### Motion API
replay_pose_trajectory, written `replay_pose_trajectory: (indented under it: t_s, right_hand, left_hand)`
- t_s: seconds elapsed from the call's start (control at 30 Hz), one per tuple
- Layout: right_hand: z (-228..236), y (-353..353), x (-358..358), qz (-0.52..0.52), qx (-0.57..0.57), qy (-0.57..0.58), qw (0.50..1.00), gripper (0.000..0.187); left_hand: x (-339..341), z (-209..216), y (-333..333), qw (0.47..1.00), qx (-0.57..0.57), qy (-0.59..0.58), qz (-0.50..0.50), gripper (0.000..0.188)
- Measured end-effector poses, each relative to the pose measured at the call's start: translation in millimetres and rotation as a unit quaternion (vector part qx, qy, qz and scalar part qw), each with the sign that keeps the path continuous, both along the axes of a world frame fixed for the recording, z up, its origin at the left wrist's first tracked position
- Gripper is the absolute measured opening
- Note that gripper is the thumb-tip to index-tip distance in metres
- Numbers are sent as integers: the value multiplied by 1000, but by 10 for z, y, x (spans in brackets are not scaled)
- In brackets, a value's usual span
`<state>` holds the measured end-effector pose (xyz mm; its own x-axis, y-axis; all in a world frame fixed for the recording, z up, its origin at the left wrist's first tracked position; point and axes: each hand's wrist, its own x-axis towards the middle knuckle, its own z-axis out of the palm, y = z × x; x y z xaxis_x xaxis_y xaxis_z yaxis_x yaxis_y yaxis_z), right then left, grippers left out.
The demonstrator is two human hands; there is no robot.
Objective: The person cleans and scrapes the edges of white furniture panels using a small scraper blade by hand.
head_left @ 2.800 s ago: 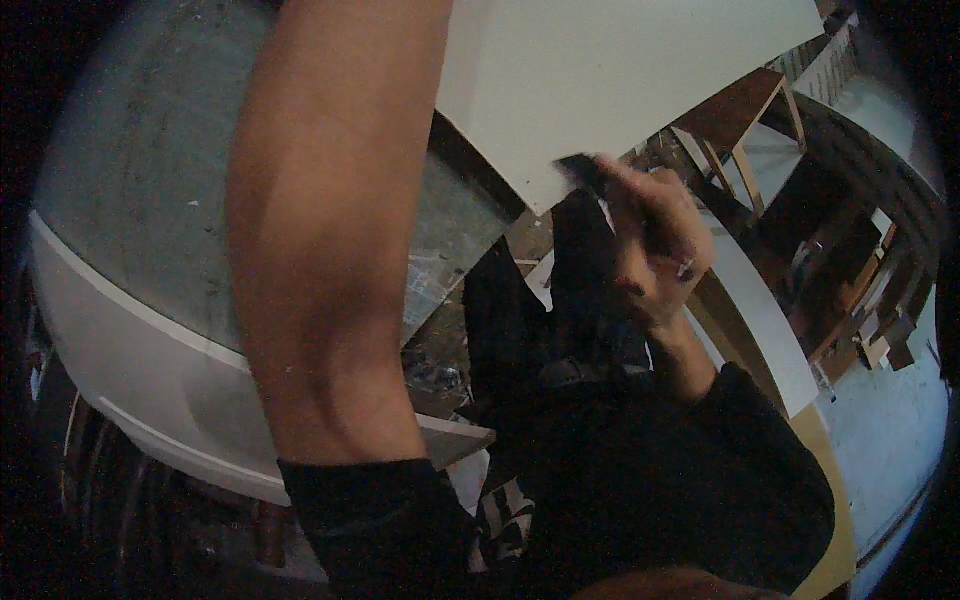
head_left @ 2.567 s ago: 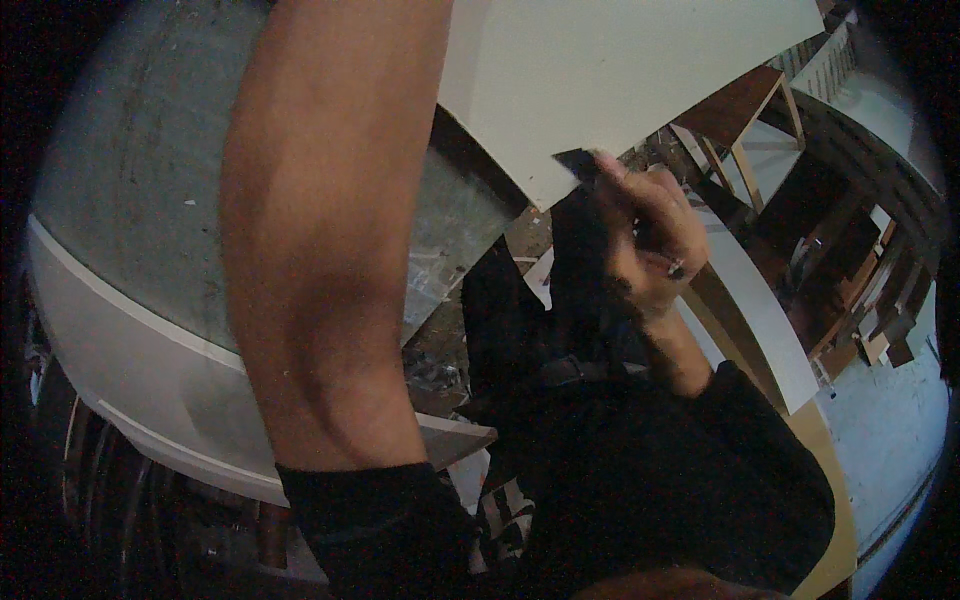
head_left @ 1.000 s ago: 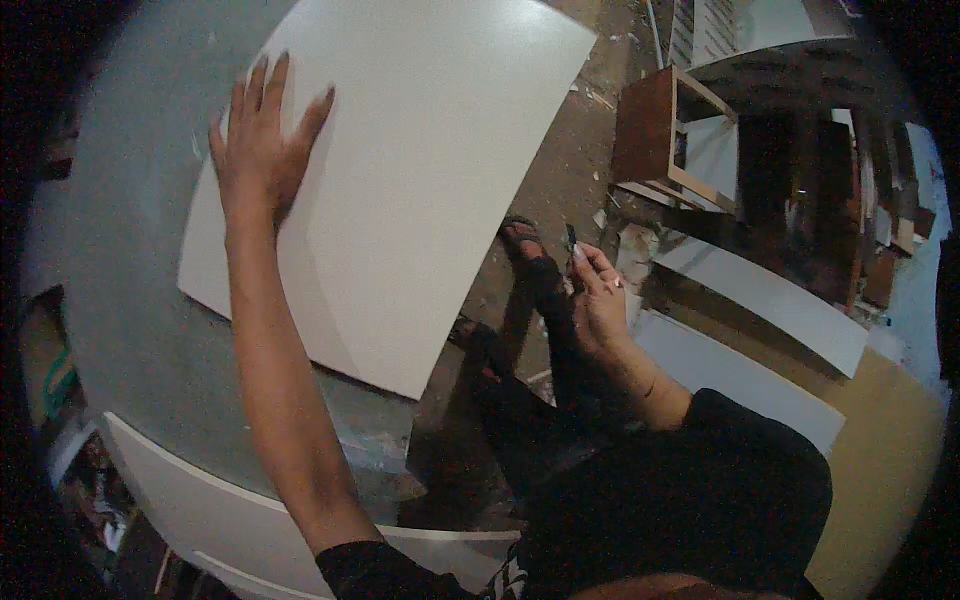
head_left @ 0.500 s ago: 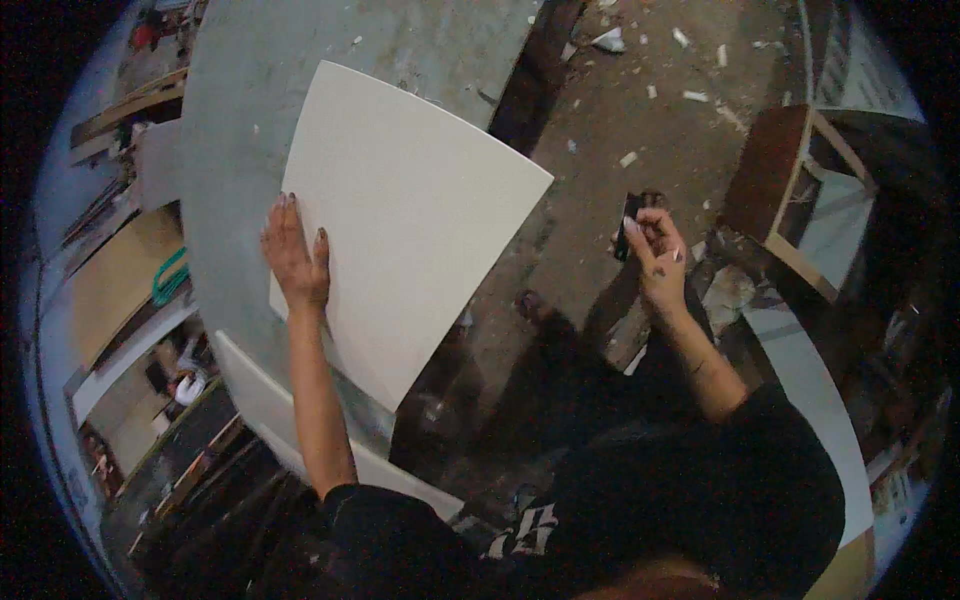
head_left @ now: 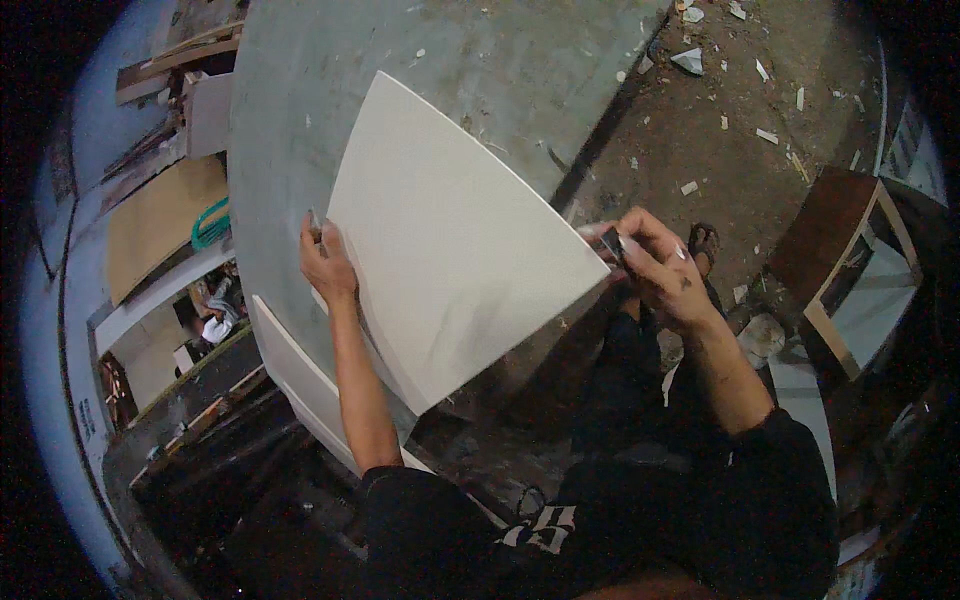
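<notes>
We look steeply down from a single head-worn fisheye camera, close above the white board (head_left: pixel 450 250) on the grey worktable (head_left: pixel 450 50); straight edges bow toward the dark rim.

The left hand (head_left: pixel 325 262) covers part of the white board's (head_left: pixel 450 240) left edge. The right hand (head_left: pixel 660 265) encloses a small dark tool (head_left: pixel 612 243); its type is indeterminate. The board hides the grey table (head_left: pixel 300 130) beneath.
</notes>
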<state>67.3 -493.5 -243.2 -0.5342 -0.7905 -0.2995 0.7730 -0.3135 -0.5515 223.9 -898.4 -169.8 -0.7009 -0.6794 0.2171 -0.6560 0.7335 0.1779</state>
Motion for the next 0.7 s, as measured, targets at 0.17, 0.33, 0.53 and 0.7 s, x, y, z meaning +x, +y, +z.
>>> replay_pose_trajectory:
  t_s: [0.17,0.33,0.53,0.7]
  right_hand:
    - [139,144,194,13,95,-7,995,14]
    - [178,547,785,-6,150,12,989,10]
    - [134,753,1446,60,118,-36,991,7]
    - [134,807,1838,136,40,-82,987,5]
  left_hand:
    - [-209,72,-50,999,39,19,13,41]
    - [-499,-99,357,995,63,41,-64,41]
    - [-770,-35,978,980,166,77,-75,44]
    - [-833,14,1416,966,218,82,-109,44]
